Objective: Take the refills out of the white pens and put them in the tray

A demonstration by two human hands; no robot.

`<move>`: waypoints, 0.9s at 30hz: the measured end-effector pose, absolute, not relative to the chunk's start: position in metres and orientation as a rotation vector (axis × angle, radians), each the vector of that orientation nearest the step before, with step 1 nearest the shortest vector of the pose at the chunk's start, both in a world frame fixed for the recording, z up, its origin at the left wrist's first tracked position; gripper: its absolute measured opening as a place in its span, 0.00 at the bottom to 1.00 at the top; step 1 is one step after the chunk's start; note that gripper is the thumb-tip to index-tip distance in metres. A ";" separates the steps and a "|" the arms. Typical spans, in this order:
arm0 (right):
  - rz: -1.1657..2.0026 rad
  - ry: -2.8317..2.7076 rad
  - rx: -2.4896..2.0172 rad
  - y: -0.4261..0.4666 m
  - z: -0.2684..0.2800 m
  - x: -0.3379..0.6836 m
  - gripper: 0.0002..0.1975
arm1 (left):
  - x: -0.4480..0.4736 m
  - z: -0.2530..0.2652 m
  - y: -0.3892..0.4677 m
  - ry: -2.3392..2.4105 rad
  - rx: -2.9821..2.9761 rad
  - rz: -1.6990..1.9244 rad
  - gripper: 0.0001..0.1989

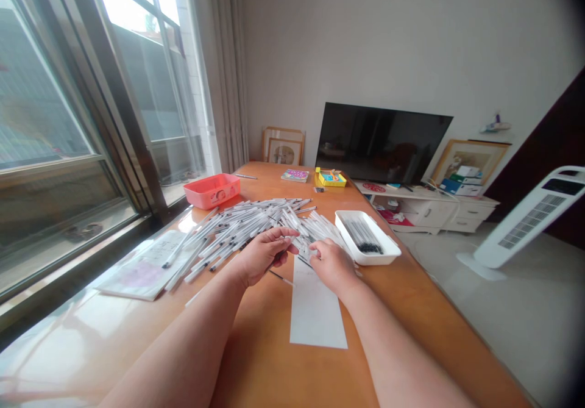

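My left hand (269, 252) is closed in a pinch above the front of a heap of pens (242, 222) with clear barrels and black tips. A thin ink refill (282, 278) shows just below that hand; whether it is held or lies on the table I cannot tell. Facing it, my right hand (334, 266) also pinches, thumb and forefinger together, over the top of a white paper strip (317, 316). Whatever sits between the fingers of either hand is too small to make out. A short dark stick (305, 263) appears beside the right fingertips.
To the right stands a white tray (390, 254) holding dark-tipped refills (363, 234). A red plastic basket (212, 191) is behind the heap at left, and a booklet (141, 274) lies near the window. Farther back are a yellow box (332, 179) and a colourful book (295, 175).
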State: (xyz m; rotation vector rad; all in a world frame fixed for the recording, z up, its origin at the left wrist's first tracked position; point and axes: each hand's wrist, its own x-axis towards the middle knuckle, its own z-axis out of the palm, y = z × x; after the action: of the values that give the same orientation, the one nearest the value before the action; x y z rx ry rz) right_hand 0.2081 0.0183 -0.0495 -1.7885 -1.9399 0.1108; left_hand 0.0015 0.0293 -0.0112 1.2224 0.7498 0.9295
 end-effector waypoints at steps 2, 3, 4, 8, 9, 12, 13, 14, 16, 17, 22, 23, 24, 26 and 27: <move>0.089 -1.956 -1.808 0.018 -0.047 0.205 0.14 | 0.001 -0.012 0.030 0.743 1.214 0.941 0.20; 0.081 -1.962 -1.818 0.018 -0.046 0.205 0.14 | 0.001 -0.012 0.030 0.743 1.207 0.946 0.20; 0.075 -1.963 -1.826 0.019 -0.046 0.205 0.13 | 0.002 -0.012 0.031 0.745 1.200 0.949 0.20; 0.067 -1.945 -1.842 0.020 -0.045 0.210 0.10 | 0.001 -0.012 0.030 0.758 1.176 0.953 0.22; 0.075 -1.942 -1.847 0.020 -0.046 0.213 0.09 | 0.001 -0.012 0.030 0.757 1.172 0.954 0.22; 0.122 -1.949 -1.863 0.021 -0.047 0.217 0.06 | 0.000 -0.013 0.031 0.743 1.167 0.956 0.23; 0.135 -1.956 -1.864 0.021 -0.047 0.218 0.06 | 0.000 -0.014 0.032 0.741 1.167 0.958 0.23; 0.140 -1.963 -1.864 0.021 -0.048 0.218 0.06 | 0.000 -0.014 0.032 0.742 1.166 0.960 0.22; 0.130 -1.979 -1.862 0.021 -0.048 0.217 0.06 | -0.001 -0.015 0.033 0.750 1.165 0.965 0.21; 0.121 -1.986 -1.864 0.021 -0.049 0.216 0.06 | -0.001 -0.016 0.033 0.754 1.166 0.966 0.21; 0.102 -1.994 -1.884 0.021 -0.050 0.213 0.06 | -0.001 -0.016 0.034 0.763 1.174 0.964 0.20; 0.100 -1.990 -1.887 0.020 -0.050 0.214 0.06 | -0.001 -0.016 0.034 0.765 1.170 0.965 0.20; 0.097 -1.987 -1.889 0.020 -0.050 0.214 0.06 | -0.001 -0.015 0.034 0.766 1.164 0.968 0.20; 0.081 -1.983 -1.881 0.020 -0.050 0.214 0.06 | -0.002 -0.015 0.034 0.767 1.154 0.976 0.20; 0.072 -1.982 -1.873 0.019 -0.049 0.213 0.07 | -0.002 -0.014 0.034 0.767 1.150 0.979 0.20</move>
State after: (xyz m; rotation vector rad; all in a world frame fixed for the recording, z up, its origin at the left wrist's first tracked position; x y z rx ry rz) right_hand 0.2131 0.0193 -0.0492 -1.8728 -1.9817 0.0722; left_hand -0.0015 0.0341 -0.0144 1.1500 0.7671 0.9793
